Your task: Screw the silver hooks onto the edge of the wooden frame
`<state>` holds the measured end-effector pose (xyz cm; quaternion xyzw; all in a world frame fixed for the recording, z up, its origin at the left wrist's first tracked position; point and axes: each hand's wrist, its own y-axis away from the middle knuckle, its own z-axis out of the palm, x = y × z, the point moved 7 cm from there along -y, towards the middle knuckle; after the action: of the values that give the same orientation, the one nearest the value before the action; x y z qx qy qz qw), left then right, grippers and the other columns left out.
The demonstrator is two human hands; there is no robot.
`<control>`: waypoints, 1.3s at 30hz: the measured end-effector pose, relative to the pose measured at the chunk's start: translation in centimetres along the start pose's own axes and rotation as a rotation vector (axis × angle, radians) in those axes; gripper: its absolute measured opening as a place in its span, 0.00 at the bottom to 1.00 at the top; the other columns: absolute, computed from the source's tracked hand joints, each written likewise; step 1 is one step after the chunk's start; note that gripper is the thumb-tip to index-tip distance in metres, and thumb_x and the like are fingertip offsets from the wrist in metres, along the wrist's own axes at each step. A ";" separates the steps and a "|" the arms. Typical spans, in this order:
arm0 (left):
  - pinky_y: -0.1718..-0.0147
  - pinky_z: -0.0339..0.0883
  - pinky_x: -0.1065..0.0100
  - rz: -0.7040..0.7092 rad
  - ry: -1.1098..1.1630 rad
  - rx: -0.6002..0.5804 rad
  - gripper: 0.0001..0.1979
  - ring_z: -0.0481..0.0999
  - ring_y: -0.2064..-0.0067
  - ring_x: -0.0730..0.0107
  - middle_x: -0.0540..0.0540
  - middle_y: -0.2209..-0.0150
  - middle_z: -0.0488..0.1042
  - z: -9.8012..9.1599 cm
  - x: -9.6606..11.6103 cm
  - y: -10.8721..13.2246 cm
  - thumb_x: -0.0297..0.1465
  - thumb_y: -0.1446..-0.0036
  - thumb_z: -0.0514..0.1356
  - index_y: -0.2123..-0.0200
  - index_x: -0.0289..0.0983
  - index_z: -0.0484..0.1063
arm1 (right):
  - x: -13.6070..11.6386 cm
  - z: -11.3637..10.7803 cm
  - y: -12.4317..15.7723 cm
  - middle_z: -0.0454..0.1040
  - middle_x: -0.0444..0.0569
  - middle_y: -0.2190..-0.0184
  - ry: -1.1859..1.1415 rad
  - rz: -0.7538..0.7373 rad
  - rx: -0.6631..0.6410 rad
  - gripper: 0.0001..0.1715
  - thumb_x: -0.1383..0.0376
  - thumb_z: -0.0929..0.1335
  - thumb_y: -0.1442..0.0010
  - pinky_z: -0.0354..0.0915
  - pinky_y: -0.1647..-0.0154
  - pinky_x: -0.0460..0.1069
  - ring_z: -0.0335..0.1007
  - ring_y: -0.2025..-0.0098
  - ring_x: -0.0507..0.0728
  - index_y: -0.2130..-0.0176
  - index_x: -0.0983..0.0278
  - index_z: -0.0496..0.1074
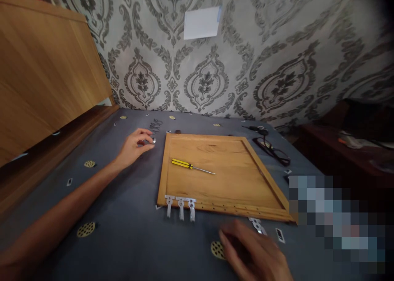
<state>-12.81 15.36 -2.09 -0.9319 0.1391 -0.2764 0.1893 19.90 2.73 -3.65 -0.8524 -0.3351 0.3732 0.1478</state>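
My left hand (137,146) pinches a small shiny metal piece (154,140) between thumb and fingertips, just left of a framed wooden panel (221,186). Beyond that hand lie several dark wire rings or coils (156,125). My right hand (254,250), slightly blurred, is curled closed near the panel's front edge; I cannot make out what it holds, if anything. On the panel rests a screwdriver (183,163) with a yellow and black handle. Three metal hinges (181,209) sit along its front left edge, and another metal hinge piece (257,225) lies beside my right hand.
A grey patterned cloth (129,215) covers the table. Eyeglasses (273,149) and a key (258,129) lie right of the panel. A wooden cabinet (52,71) stands at the left, and a patterned wall (206,76) with a white paper (201,23) rises behind.
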 end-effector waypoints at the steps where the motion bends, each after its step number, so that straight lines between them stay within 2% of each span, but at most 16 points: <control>1: 0.54 0.77 0.59 0.015 0.041 -0.030 0.17 0.76 0.52 0.65 0.42 0.51 0.74 0.3 1.4 0.6 0.39 0.37 0.60 0.51 0.33 0.71 | -0.4 0.5 -0.4 0.76 0.44 0.77 -0.058 0.001 -0.014 0.09 0.64 0.65 0.32 0.68 0.78 0.45 0.73 0.79 0.52 0.64 0.59 0.74; 4: 0.61 0.76 0.69 0.085 0.144 -0.137 0.10 0.79 0.58 0.70 0.45 0.59 0.78 1.3 6.3 2.7 0.36 0.36 0.59 0.62 0.34 0.75 | -0.9 2.3 -1.6 0.77 0.44 0.74 -0.205 0.126 -0.100 0.08 0.64 0.65 0.33 0.68 0.77 0.45 0.71 0.78 0.51 0.59 0.60 0.75; 7: 0.63 0.74 0.73 0.170 0.191 -0.203 0.08 0.79 0.62 0.74 0.46 0.60 0.79 2.1 10.9 4.6 0.32 0.37 0.60 0.65 0.36 0.76 | -0.9 4.4 -2.5 0.78 0.45 0.69 -0.419 0.294 -0.188 0.11 0.61 0.66 0.33 0.67 0.76 0.45 0.72 0.75 0.51 0.54 0.61 0.75; 10: 0.61 0.73 0.74 0.278 0.175 -0.202 0.08 0.79 0.62 0.75 0.46 0.58 0.79 2.5 13.9 6.1 0.30 0.35 0.58 0.65 0.37 0.76 | -0.4 6.1 -2.8 0.77 0.46 0.64 -0.655 0.454 -0.205 0.17 0.56 0.66 0.33 0.65 0.79 0.44 0.68 0.78 0.48 0.50 0.61 0.73; 14: 0.56 0.73 0.73 0.418 0.092 -0.123 0.09 0.79 0.58 0.75 0.47 0.58 0.79 2.7 15.4 7.4 0.27 0.34 0.55 0.64 0.38 0.76 | -0.5 7.0 -2.7 0.76 0.46 0.64 -0.743 0.442 -0.181 0.17 0.54 0.67 0.34 0.65 0.78 0.43 0.67 0.79 0.47 0.51 0.62 0.73; 19: 0.55 0.74 0.71 0.538 -0.018 -0.027 0.05 0.78 0.56 0.70 0.44 0.58 0.78 2.7 16.6 8.4 0.23 0.37 0.57 0.63 0.35 0.73 | -0.4 6.0 -2.7 0.75 0.45 0.67 -0.705 0.416 -0.092 0.15 0.57 0.69 0.35 0.65 0.79 0.43 0.65 0.77 0.47 0.52 0.62 0.75; 23: 0.48 0.76 0.65 0.655 -0.088 0.035 0.06 0.77 0.47 0.63 0.42 0.53 0.78 2.7 17.5 9.7 0.24 0.36 0.56 0.58 0.36 0.71 | -0.7 5.5 -3.0 0.73 0.43 0.71 -0.772 0.426 -0.072 0.12 0.57 0.69 0.36 0.65 0.81 0.42 0.62 0.79 0.47 0.58 0.62 0.76; 25: 0.46 0.76 0.63 0.663 -0.088 0.053 0.09 0.76 0.44 0.62 0.41 0.51 0.78 2.5 17.1 10.2 0.24 0.35 0.54 0.55 0.36 0.71 | -1.1 5.8 -3.3 0.72 0.42 0.72 -0.810 0.444 -0.084 0.12 0.56 0.68 0.36 0.64 0.82 0.42 0.61 0.80 0.46 0.59 0.62 0.76; 27: 0.45 0.75 0.64 0.614 -0.059 0.033 0.11 0.76 0.44 0.63 0.42 0.50 0.78 2.0 16.0 10.4 0.23 0.36 0.56 0.51 0.37 0.70 | -1.7 6.5 -4.0 0.71 0.42 0.73 -0.818 0.458 -0.110 0.13 0.56 0.68 0.36 0.63 0.82 0.42 0.61 0.80 0.46 0.61 0.63 0.75; 31: 0.44 0.74 0.67 0.478 -0.021 0.021 0.17 0.77 0.44 0.67 0.42 0.50 0.78 -0.4 12.8 10.4 0.23 0.39 0.61 0.47 0.38 0.68 | -3.7 8.7 -7.0 0.68 0.39 0.78 -0.739 0.384 -0.227 0.10 0.60 0.66 0.36 0.61 0.80 0.43 0.62 0.81 0.47 0.66 0.63 0.73; 35: 0.43 0.75 0.64 0.257 0.077 0.064 0.19 0.75 0.42 0.67 0.42 0.44 0.74 -3.2 8.5 9.6 0.26 0.38 0.60 0.44 0.40 0.66 | -5.1 11.2 -11.0 0.65 0.37 0.81 -0.607 0.319 -0.315 0.07 0.65 0.65 0.37 0.58 0.79 0.43 0.64 0.82 0.48 0.67 0.63 0.72; 39: 0.50 0.79 0.64 0.011 0.276 0.106 0.19 0.72 0.39 0.63 0.41 0.41 0.69 -4.2 3.7 9.0 0.29 0.38 0.59 0.43 0.41 0.65 | -5.3 13.3 -13.3 0.65 0.36 0.82 -0.517 0.350 -0.369 0.08 0.67 0.65 0.38 0.59 0.79 0.44 0.65 0.83 0.48 0.70 0.62 0.69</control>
<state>-13.57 4.84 -0.97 -0.8730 0.1539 -0.4077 0.2190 1.31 8.88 -3.13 -0.7865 -0.2724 0.5294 -0.1644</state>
